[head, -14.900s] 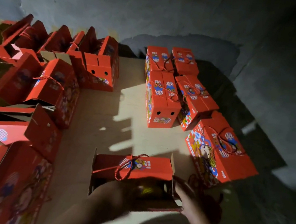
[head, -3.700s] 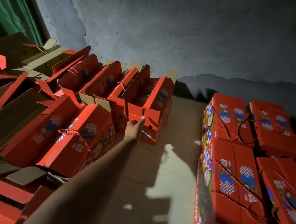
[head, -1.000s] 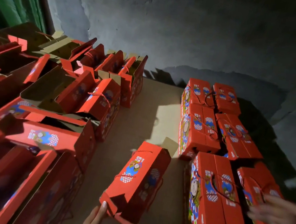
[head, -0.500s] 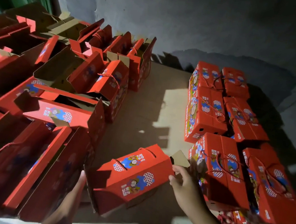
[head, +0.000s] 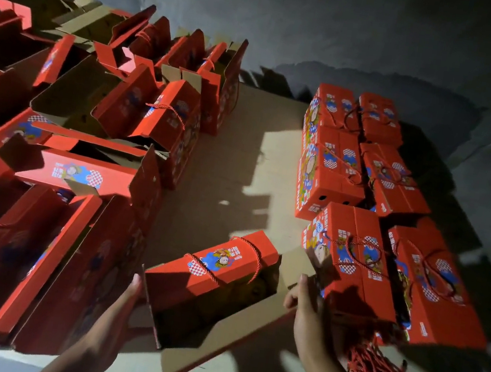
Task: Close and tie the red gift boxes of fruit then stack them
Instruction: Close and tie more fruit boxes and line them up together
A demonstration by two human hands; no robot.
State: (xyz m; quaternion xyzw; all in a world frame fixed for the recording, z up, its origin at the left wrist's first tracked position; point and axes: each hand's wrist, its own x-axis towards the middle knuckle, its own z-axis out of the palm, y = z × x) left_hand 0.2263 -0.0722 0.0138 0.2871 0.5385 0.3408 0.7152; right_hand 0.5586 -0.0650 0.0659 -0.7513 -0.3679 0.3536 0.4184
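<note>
At 6 o'clock, both hands hold the open box (head: 217,280): left hand (head: 122,298) and right hand (head: 303,309) gripping its ends. Next I'd fold the flaps shut.

An open box (head: 217,280) lies between unclosed boxes (head: 86,175) left and tied boxes (head: 372,204) right.
</note>
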